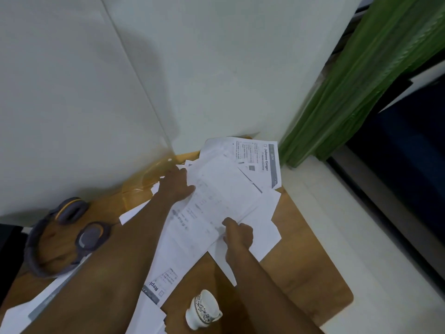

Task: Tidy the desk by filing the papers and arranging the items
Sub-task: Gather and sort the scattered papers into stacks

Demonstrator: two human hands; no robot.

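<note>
Several loose white printed papers (224, 189) lie fanned across the wooden desk (301, 249). My left hand (177, 186) holds the far left edge of the top sheets, thumb on top. My right hand (237, 233) pinches the near edge of the same sheets. One sheet headed "Julienne Ginger" (266, 160) lies at the back by the wall. More papers (154, 307) spread toward the near left under my left forearm. A clear yellowish plastic folder (144, 182) lies by the wall, left of my left hand.
Grey headphones with orange trim (67, 232) lie at the desk's left. A white patterned cup (202, 309) lies on its side near the front edge. A white wall stands behind the desk and a green curtain (361, 75) hangs at the right.
</note>
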